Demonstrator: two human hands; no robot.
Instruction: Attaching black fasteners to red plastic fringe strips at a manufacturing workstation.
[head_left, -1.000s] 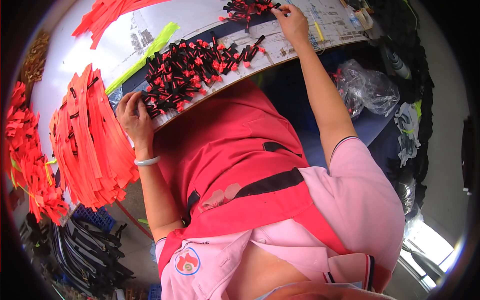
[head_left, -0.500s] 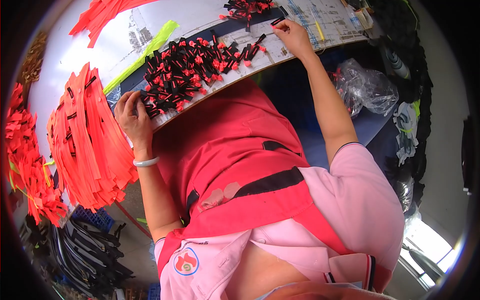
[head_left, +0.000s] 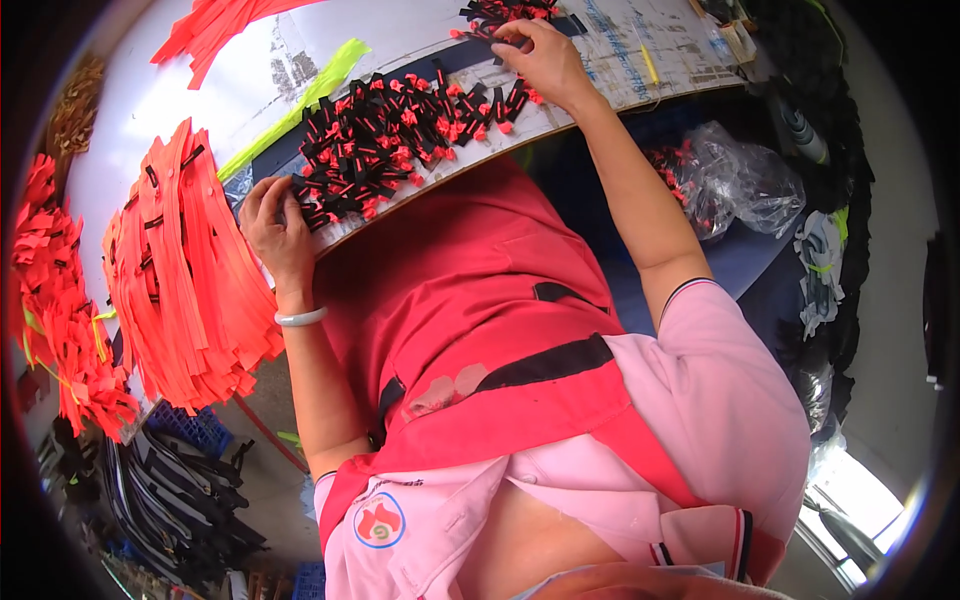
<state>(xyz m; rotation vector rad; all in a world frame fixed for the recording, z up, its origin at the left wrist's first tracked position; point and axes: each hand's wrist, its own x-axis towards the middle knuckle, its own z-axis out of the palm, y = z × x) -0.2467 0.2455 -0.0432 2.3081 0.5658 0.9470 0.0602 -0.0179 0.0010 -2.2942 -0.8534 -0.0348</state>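
Note:
A long pile of small black and red pieces (head_left: 400,130) lies across a dark board at the table's near edge. My left hand (head_left: 275,215), with a pale bangle on the wrist, rests at the pile's left end, its fingers curled over a few pieces. My right hand (head_left: 545,62) reaches over the pile's right end, and its fingertips pinch a small black piece. A second, smaller heap of the same pieces (head_left: 500,12) sits just beyond that hand.
A thick stack of orange strips (head_left: 185,275) lies left of my left hand, with more orange scraps (head_left: 55,300) further left. A yellow-green strip (head_left: 300,100) crosses the white tabletop. A clear plastic bag (head_left: 735,180) hangs at the right. Black strips (head_left: 180,500) are heaped on the floor.
My right hand has pulled back from the far heap toward the right end of the main pile. My left hand has stayed at the pile's left end.

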